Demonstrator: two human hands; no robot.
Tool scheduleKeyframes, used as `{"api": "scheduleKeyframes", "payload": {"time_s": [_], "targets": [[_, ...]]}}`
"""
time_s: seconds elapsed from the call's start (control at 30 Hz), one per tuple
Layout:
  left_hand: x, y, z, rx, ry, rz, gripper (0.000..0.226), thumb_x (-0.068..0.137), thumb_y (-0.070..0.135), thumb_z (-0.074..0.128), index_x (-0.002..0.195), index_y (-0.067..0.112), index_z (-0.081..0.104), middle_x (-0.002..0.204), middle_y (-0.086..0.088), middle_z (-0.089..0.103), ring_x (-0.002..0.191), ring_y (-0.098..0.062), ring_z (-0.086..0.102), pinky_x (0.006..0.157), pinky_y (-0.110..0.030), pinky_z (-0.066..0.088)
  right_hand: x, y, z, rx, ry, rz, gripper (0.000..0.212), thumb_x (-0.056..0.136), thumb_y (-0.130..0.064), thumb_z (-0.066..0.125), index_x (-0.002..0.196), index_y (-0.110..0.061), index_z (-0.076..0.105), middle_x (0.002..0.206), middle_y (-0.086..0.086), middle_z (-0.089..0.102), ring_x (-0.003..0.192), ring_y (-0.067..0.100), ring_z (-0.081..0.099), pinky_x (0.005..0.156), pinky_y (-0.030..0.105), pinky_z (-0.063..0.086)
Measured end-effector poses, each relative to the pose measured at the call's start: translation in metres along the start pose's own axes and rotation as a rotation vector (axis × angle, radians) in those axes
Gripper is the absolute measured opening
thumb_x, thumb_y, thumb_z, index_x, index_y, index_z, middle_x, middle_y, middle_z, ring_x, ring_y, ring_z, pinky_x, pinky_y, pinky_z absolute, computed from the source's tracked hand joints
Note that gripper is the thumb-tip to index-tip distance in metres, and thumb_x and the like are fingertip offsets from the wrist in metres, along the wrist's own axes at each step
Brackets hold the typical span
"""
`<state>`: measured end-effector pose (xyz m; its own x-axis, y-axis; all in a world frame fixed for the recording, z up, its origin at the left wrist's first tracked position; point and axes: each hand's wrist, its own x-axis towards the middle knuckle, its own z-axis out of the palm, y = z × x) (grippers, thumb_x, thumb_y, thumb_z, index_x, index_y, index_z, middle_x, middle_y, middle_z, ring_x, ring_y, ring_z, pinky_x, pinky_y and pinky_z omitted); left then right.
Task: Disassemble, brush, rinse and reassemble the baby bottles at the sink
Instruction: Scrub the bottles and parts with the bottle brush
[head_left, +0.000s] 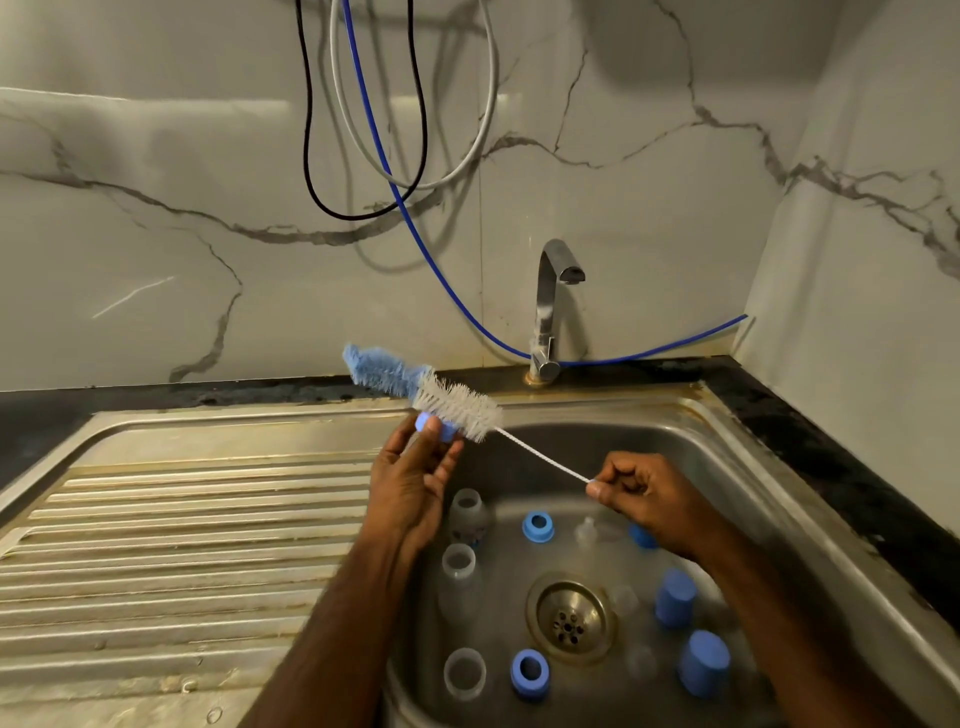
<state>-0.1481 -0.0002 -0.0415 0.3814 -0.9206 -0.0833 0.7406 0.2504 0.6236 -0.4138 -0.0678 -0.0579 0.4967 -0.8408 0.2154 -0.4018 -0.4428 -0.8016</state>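
My left hand (415, 478) pinches a small blue bottle ring (437, 427) above the sink's left rim. A long bottle brush (415, 387) with white and blue bristles passes through or right behind that ring; which, I cannot tell. My right hand (644, 493) pinches the end of the brush's twisted wire handle (545, 460). Down in the sink basin (727, 467) lie three clear bottles (460, 577), two blue rings (537, 526), blue caps (674, 597) and clear teats (589, 530), all taken apart.
A chrome tap (550, 306) stands behind the basin, and water runs from its spout. The ribbed steel drainboard (182, 545) stretches to the left. The drain strainer (569, 618) sits in the basin floor. Blue, black and grey cables (384, 156) hang on the marble wall. Dark countertop (831, 452) borders the right.
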Motion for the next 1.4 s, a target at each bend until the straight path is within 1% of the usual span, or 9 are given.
{"api": "scheduleKeyframes", "payload": {"time_s": [0.17, 0.37, 0.53, 0.67, 0.8, 0.97, 1.13, 1.3, 1.4], "targets": [[-0.004, -0.007, 0.003, 0.228, -0.051, 0.007, 0.048, 0.077, 0.014, 0.071, 0.124, 0.005, 0.064, 0.114, -0.015, 0.074, 0.102, -0.025, 0.073, 0.079, -0.028, 0.062, 0.002, -0.006, 0.015, -0.055, 0.058, -0.020, 0.013, 0.093, -0.020, 0.068, 0.081, -0.018, 0.066, 0.072, 0.006, 0.067, 0.069, 0.016, 0.065, 0.067, 0.026, 0.054], [0.001, 0.004, -0.002, 0.028, 0.000, 0.025, 0.048, 0.079, 0.014, 0.069, 0.125, 0.004, 0.064, 0.122, -0.016, 0.071, 0.113, -0.027, 0.069, 0.084, -0.031, 0.062, -0.005, -0.005, -0.001, 0.031, -0.075, 0.051, 0.015, 0.093, -0.016, 0.068, 0.079, -0.011, 0.065, 0.061, -0.003, 0.063, 0.056, 0.003, 0.057, 0.059, 0.017, 0.045], [-0.010, -0.006, 0.006, 0.392, -0.102, 0.038, 0.045, 0.073, 0.015, 0.073, 0.118, 0.010, 0.068, 0.109, -0.009, 0.076, 0.104, -0.024, 0.072, 0.085, -0.033, 0.059, 0.000, -0.008, 0.017, -0.042, 0.074, 0.001, 0.014, 0.094, -0.021, 0.067, 0.081, -0.017, 0.065, 0.072, 0.008, 0.066, 0.070, 0.021, 0.064, 0.068, 0.030, 0.054], [-0.004, -0.002, 0.005, 0.273, -0.021, 0.085, 0.038, 0.075, 0.011, 0.072, 0.112, 0.006, 0.069, 0.099, -0.010, 0.077, 0.090, -0.020, 0.075, 0.071, -0.023, 0.059, -0.004, -0.003, 0.001, 0.001, -0.019, 0.022, 0.014, 0.093, -0.017, 0.069, 0.079, -0.015, 0.066, 0.069, 0.005, 0.066, 0.065, 0.016, 0.063, 0.068, 0.032, 0.054], [-0.008, -0.007, 0.003, 0.459, -0.062, 0.081, 0.047, 0.073, 0.021, 0.073, 0.116, 0.005, 0.068, 0.101, -0.009, 0.078, 0.095, -0.020, 0.074, 0.078, -0.028, 0.060, -0.004, -0.011, 0.012, -0.033, 0.022, -0.030, 0.013, 0.093, -0.018, 0.069, 0.080, -0.016, 0.066, 0.072, 0.004, 0.067, 0.070, 0.020, 0.065, 0.069, 0.032, 0.054], [-0.001, -0.001, -0.001, 0.245, 0.018, 0.060, 0.039, 0.074, 0.019, 0.073, 0.110, 0.003, 0.069, 0.101, -0.013, 0.077, 0.095, -0.024, 0.074, 0.078, -0.030, 0.063, -0.005, -0.008, 0.002, -0.012, -0.045, 0.003, 0.013, 0.093, -0.017, 0.069, 0.080, -0.015, 0.066, 0.072, 0.005, 0.067, 0.069, 0.017, 0.064, 0.068, 0.029, 0.055], [-0.008, -0.013, 0.001, 0.624, -0.062, 0.111, 0.054, 0.063, 0.031, 0.083, 0.105, 0.001, 0.070, 0.095, -0.018, 0.076, 0.088, -0.033, 0.071, 0.085, -0.042, 0.058, -0.005, -0.012, 0.016, -0.111, 0.060, -0.054, 0.013, 0.093, -0.022, 0.068, 0.080, -0.020, 0.065, 0.071, -0.003, 0.065, 0.067, 0.010, 0.062, 0.065, 0.022, 0.052], [-0.006, -0.010, 0.006, 0.230, -0.011, 0.019, 0.044, 0.077, 0.018, 0.072, 0.116, 0.000, 0.067, 0.111, -0.018, 0.074, 0.101, -0.026, 0.073, 0.084, -0.034, 0.062, -0.005, -0.010, -0.002, -0.027, 0.019, 0.001, 0.013, 0.092, -0.016, 0.070, 0.079, -0.018, 0.067, 0.072, -0.002, 0.068, 0.068, 0.009, 0.065, 0.067, 0.022, 0.050], [-0.005, -0.006, 0.003, 0.238, -0.044, -0.012, 0.044, 0.079, 0.013, 0.070, 0.121, 0.001, 0.065, 0.116, -0.018, 0.073, 0.105, -0.027, 0.073, 0.084, -0.032, 0.062, -0.008, -0.010, -0.004, -0.022, -0.026, 0.022, 0.014, 0.092, -0.015, 0.069, 0.079, -0.018, 0.066, 0.068, -0.008, 0.067, 0.064, 0.005, 0.063, 0.065, 0.020, 0.048]]}}
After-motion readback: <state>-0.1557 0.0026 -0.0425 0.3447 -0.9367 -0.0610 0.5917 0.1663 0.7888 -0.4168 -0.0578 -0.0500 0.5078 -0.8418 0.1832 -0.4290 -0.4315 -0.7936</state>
